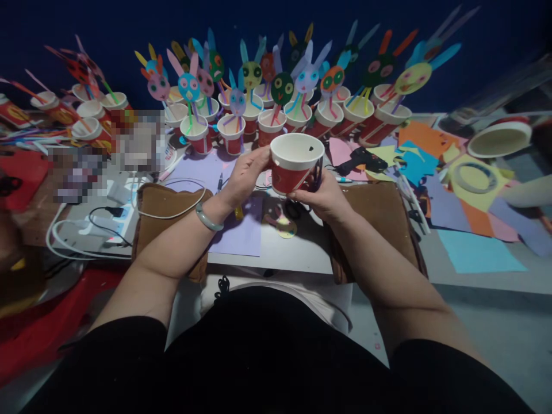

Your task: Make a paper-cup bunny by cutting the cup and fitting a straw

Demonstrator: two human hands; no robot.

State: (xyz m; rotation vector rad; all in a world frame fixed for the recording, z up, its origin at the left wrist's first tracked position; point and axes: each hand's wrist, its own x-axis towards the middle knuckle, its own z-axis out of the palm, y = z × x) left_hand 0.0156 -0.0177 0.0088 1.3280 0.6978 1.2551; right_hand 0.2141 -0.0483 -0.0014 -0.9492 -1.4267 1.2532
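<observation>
Above the tabletop (302,259), inward of its near edge, my left hand (246,177) gripped the paper cup (285,177) near its rim; my right hand (326,195) held its base and, seemingly, scissors (318,175). It looked light, crushable, firmest rimward.

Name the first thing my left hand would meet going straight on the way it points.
The red paper cup: your left hand already touches its side near the rim. Past that, depth is hard to judge.

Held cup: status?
Left hand: on cup. Right hand: on cup, plus dark object, partly hidden. Cup: mouth up. Close behind: rabbit-eared cups.
</observation>
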